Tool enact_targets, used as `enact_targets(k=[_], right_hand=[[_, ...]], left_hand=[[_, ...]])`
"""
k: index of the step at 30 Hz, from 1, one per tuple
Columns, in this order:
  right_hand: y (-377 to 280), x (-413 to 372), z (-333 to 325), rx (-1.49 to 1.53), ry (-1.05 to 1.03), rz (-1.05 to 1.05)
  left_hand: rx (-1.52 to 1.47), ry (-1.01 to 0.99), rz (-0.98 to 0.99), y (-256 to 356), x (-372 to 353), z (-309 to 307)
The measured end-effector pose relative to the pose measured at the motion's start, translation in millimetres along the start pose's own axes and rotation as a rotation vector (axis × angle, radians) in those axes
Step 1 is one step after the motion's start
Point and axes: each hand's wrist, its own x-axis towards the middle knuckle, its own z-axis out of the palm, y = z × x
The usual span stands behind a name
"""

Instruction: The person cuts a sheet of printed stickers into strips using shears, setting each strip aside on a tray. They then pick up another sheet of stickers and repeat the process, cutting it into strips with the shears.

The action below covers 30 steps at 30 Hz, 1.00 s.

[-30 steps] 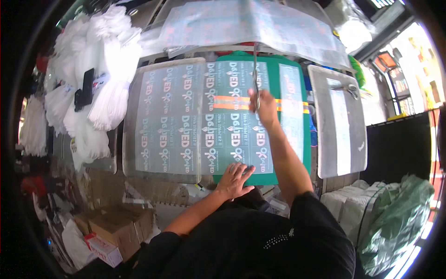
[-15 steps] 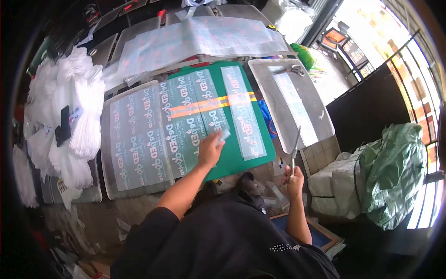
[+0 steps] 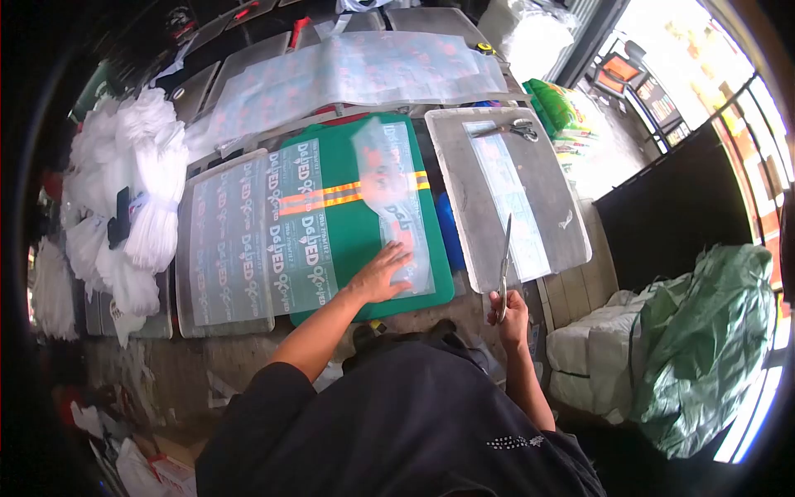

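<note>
left hand (image 3: 383, 277) spread flat, now pressing cut film strip (image 3: 393, 195), far end lifted | right hand (image 3: 511, 311) gripping scissors (image 3: 503, 257), drawn aside | strip looks cut free

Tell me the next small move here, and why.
Probably slide the loose strip onto the grey board, beside the second strip: the left hand lies flat on its lower end, and the right hand holds the scissors clear of it.
</note>
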Motion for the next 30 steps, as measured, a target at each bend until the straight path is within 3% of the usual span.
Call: enact_targets(k=[2, 9, 12, 13, 15, 16, 18, 19, 22, 25, 30], right_hand=[[-2.7, 13.1, -10.1, -0.019, -0.061, 0.016], [-3.2, 53.8, -23.2, -0.157, -0.226, 0.043], [-2.3, 65.0, -16.5, -0.29, -0.265, 0.005], [-2.3, 66.1, -11.8, -0.286, -0.276, 0.007], [-2.8, 64.2, 1.0, -0.189, -0.317, 0.007], [-5.6, 60.4, 8.4, -0.186, -0.319, 0.008], [-10.7, 51.7, 22.5, -0.2, -0.322, -0.007], [-8.3, 49.2, 28.8, -0.202, -0.325, -0.003], [4.4, 43.8, 39.0, -0.171, -0.421, 0.027], [3.4, 30.5, 56.7, -0.171, -0.455, 0.034], [8.7, 5.0, 86.2, -0.345, -0.423, 0.01]], left_hand=[[0.243, -0.12, -0.042, 3.0, 0.1, 6.4], [0.241, 0.019, -0.192, 26.1, -16.1, 12.3], [0.301, 0.346, -0.332, 27.7, -46.5, 5.1], [0.309, 0.346, -0.341, 17.2, -62.9, 5.0], [0.48, 0.66, -0.736, -12.5, -94.7, 11.8], [0.484, 0.659, -0.737, -18.6, -105.8, 11.2], [0.577, 0.366, -0.933, -22.2, -119.8, 7.0], [0.577, 0.364, -0.938, -20.0, -120.7, 4.3], [0.507, 0.252, -0.699, -4.7, -104.6, 16.8], [0.517, 0.307, -0.621, 2.5, -94.3, 23.6], [0.272, 0.293, -0.52, -19.9, -129.4, -26.4]])
